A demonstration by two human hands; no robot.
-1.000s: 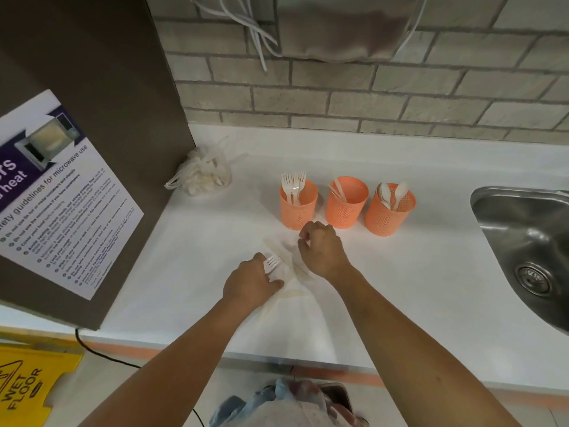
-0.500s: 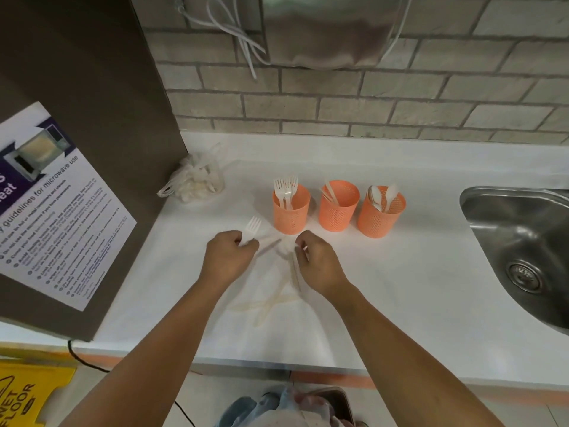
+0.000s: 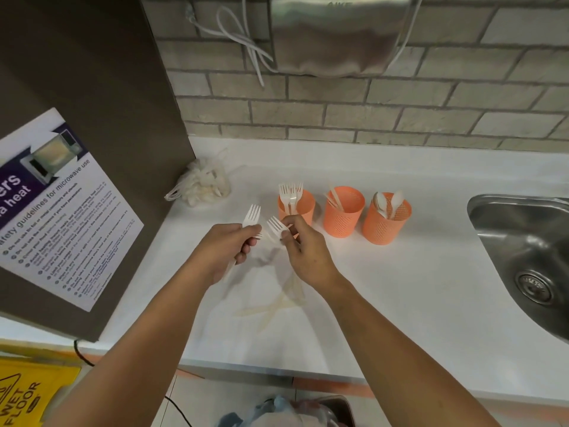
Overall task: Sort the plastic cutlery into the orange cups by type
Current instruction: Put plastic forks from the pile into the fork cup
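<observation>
Fingers (image 3: 246, 248) hover just beyond pale, flat plastic cutlery (image 3: 271, 307) lying crossed on the smooth white surface (image 3: 400, 303). The left hand (image 3: 228, 249) grips a white fork (image 3: 252, 214) by its handle, tines up. The right hand (image 3: 304, 257) pinches a second fork (image 3: 275, 225) just beside it. Behind them stand three perforated orange cylinders: the fork cup (image 3: 304, 206), the knife cup (image 3: 343, 215) and the spoon cup (image 3: 385, 226).
</observation>
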